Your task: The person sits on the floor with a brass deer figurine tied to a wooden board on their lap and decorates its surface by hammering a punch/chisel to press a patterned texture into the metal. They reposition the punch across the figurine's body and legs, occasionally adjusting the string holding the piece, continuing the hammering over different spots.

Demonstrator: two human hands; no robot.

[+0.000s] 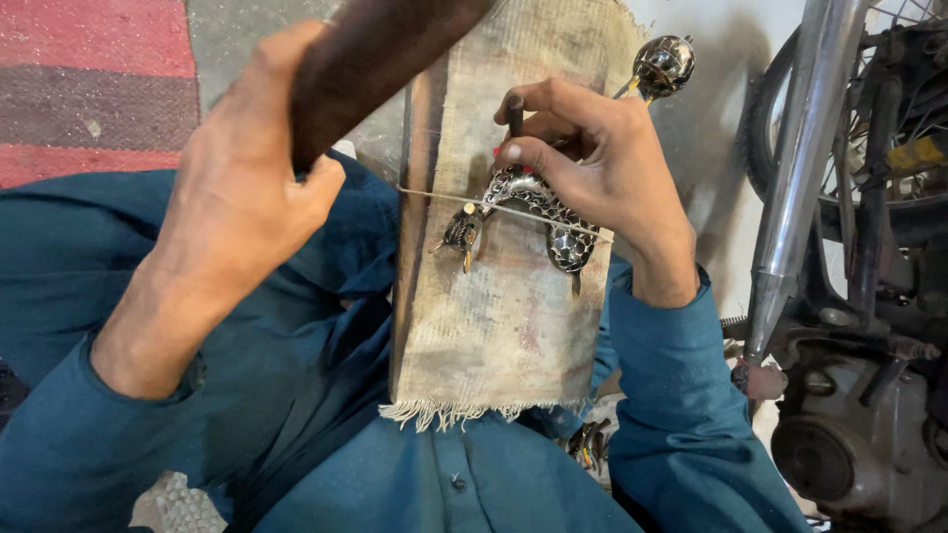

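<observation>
My left hand point(237, 197) is raised and closed around a dark wooden handle point(375, 59) that runs up out of view. My right hand point(602, 168) pinches a thin dark punch point(515, 116) upright, its tip on a curved, patterned metal piece point(541, 209). That piece lies on a wooden board wrapped in worn burlap point(494, 326), which rests on my lap. A taut string point(434, 193) crosses the board over the metal piece. A smaller ornate bit point(461, 232) sits at its left end. A shiny metal ball on a rod point(664, 64) shows behind my right hand.
A motorcycle stands close on the right, with its chrome exhaust pipe point(802, 178) and engine casing point(849, 454). A red striped rug point(89, 79) lies at the upper left. The floor behind the board is pale concrete point(721, 39).
</observation>
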